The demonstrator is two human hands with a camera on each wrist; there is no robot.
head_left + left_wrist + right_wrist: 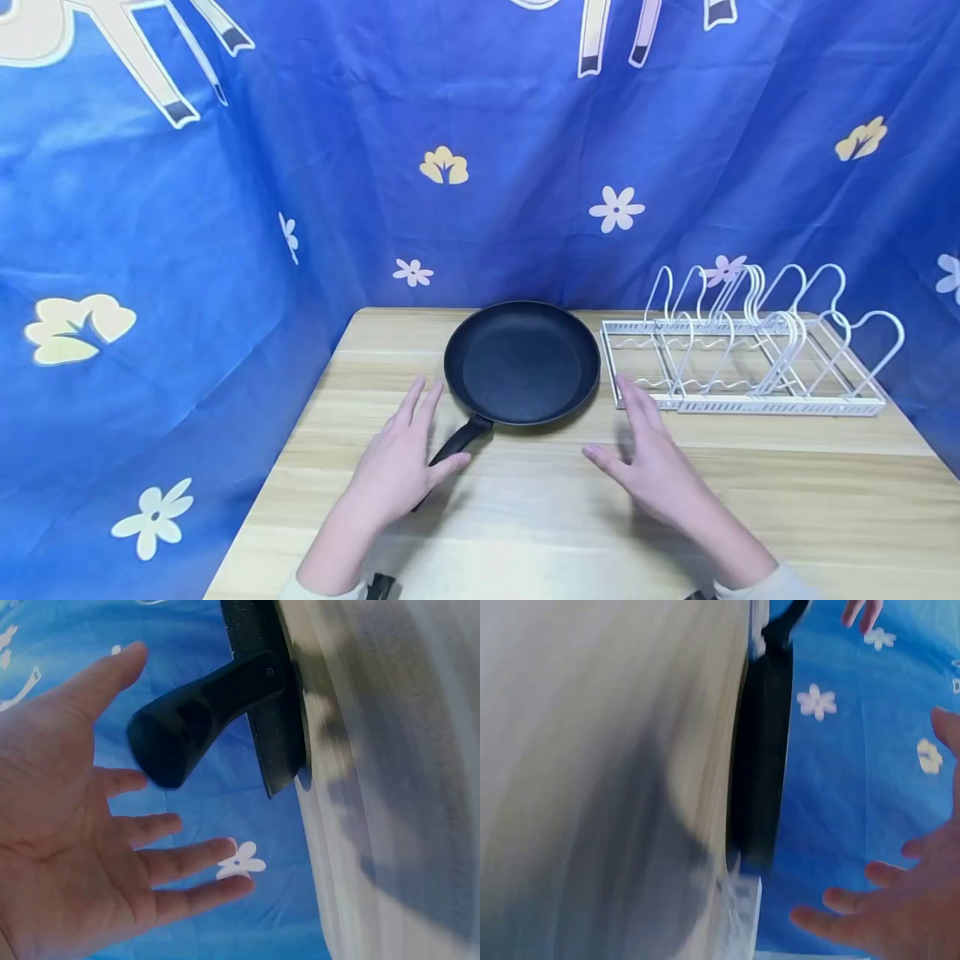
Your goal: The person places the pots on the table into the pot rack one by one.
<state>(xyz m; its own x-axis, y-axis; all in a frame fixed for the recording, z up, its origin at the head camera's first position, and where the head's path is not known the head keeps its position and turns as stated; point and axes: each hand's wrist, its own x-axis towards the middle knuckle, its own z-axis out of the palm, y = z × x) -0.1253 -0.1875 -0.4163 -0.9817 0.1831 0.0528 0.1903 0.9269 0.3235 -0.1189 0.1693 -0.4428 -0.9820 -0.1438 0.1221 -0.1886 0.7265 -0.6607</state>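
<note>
A black frying pan [521, 364] lies flat toward the back of the table, its handle [463, 437] pointing to the front left. Over that handle hovers my left hand [397, 467], fingers spread and holding nothing. From the left wrist view, the handle [202, 712] juts out close to the thumb of my left hand [82, 825], with a gap between them. My right hand [656, 475] is also spread and holds nothing, in front of the white wire rack [780, 406] and right of the pan. In the right wrist view the pan [761, 757] appears side-on, past the fingers of my right hand [907, 900].
The rack, with several upright curved loops, stands at the back right of the wood-grain table [540, 517]. A blue curtain [510, 233] with flower prints hangs behind the table and along its left side.
</note>
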